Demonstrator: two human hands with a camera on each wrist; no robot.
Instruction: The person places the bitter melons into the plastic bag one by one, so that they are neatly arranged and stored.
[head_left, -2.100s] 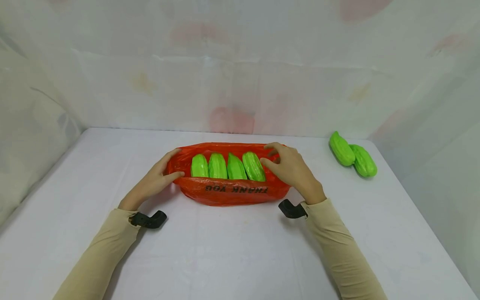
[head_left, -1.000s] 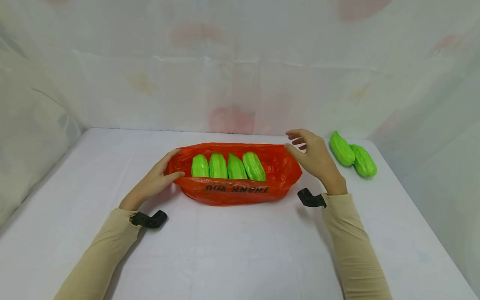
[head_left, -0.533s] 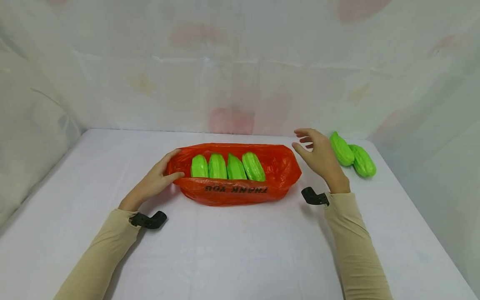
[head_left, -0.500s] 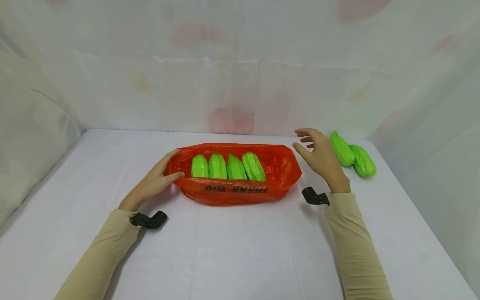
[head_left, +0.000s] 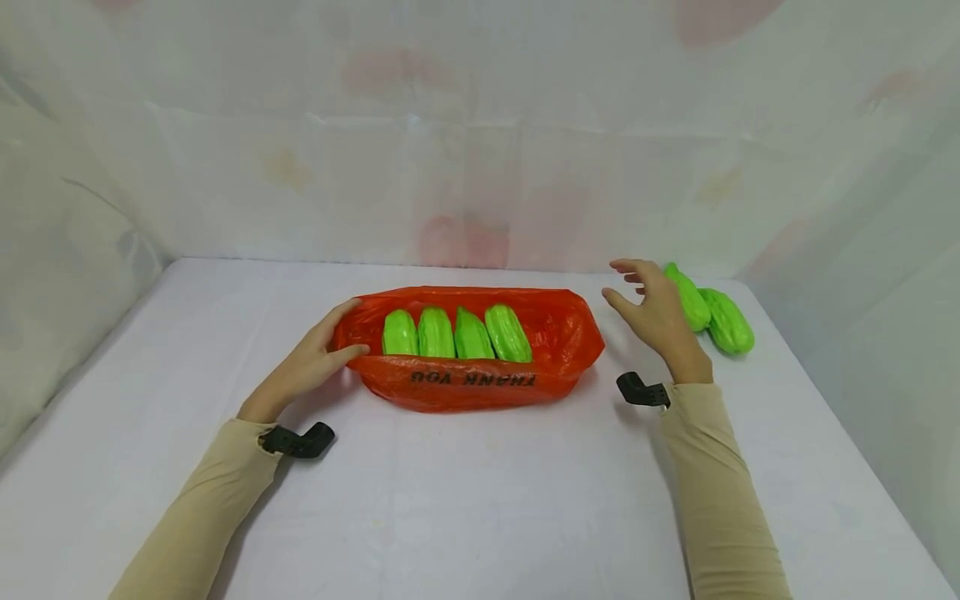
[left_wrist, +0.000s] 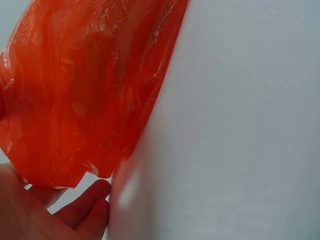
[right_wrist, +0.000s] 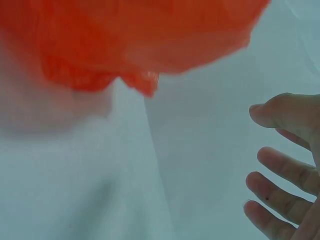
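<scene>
A red plastic bag (head_left: 558,367) printed THANK YOU lies at mid-table, its mouth spread wide. Inside it, several bright green ridged gourds (head_left: 437,332) stand side by side in a row. My left hand (head_left: 311,358) holds the bag's left end, thumb over the near rim and fingers at the far side. The left wrist view shows curled fingers (left_wrist: 87,210) right by the bag's crumpled end. My right hand (head_left: 654,312) hovers to the right of the bag with nothing in it, its fingers spread and loosely bent. Its fingers (right_wrist: 285,167) are apart from the bag in the right wrist view.
Two more green gourds (head_left: 727,323) lie touching at the far right of the white table (head_left: 465,500), one partly hidden by my right hand. A pale patterned sheet (head_left: 480,133) hangs behind the table and along both sides.
My right hand has come out of the bag's right end, fingers empty, and moved right toward the two loose gourds. The left hand, bag and gourds have stayed put.
</scene>
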